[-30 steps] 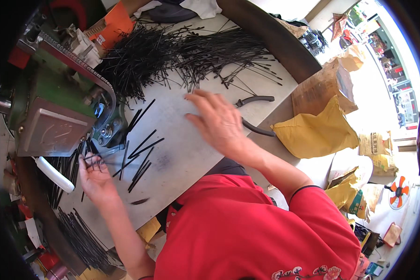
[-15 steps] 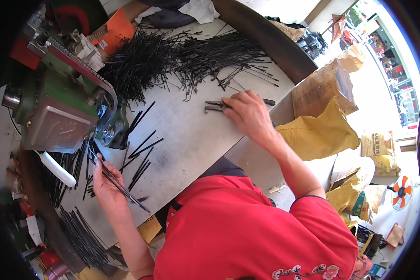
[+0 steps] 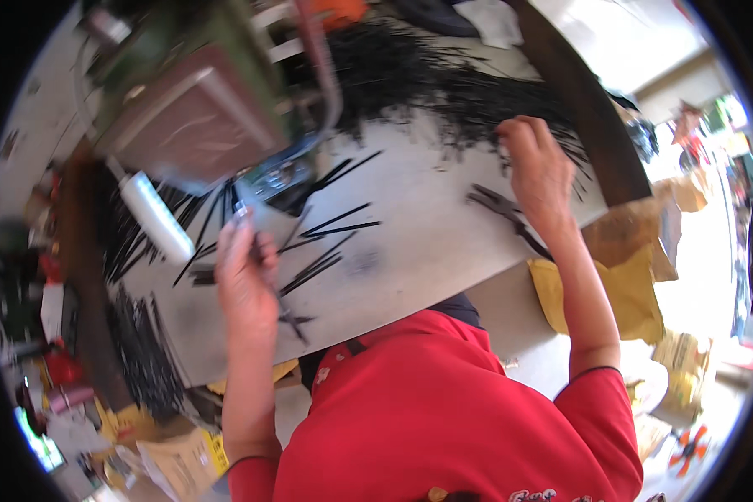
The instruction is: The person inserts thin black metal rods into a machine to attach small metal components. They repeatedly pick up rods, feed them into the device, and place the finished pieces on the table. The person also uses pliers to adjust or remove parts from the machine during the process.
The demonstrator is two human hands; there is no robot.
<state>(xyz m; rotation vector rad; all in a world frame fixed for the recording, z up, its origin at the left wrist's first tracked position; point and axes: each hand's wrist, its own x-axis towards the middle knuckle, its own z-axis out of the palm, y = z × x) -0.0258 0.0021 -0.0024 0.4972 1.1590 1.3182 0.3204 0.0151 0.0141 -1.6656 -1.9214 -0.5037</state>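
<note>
My left hand (image 3: 247, 272) is closed around thin dark rods (image 3: 291, 316), whose lower end sticks out below the palm; motion blur hides their detail. Its fingertips are just below the head of a green machine (image 3: 201, 125). My right hand (image 3: 540, 171) is at the near right side of a heap of thin black rods (image 3: 393, 71), fingers bent and pinched together. What they hold, if anything, is too blurred to make out. A pair of pliers (image 3: 510, 216) lies on the grey tabletop (image 3: 410, 251) beside my right wrist, touched by neither hand.
Several short black rods (image 3: 335, 222) lie loose mid-table. A white, rounded bar (image 3: 156, 217) juts out beneath the machine. More rods (image 3: 146, 351) are bundled at the left edge. A dark raised rim (image 3: 594, 109) borders the right side; a yellow sack (image 3: 602, 293) stands beyond the table.
My right hand has let go of the pliers and moved away to the rod heap. My left hand still holds the dark rods near the machine. The whole view has shifted.
</note>
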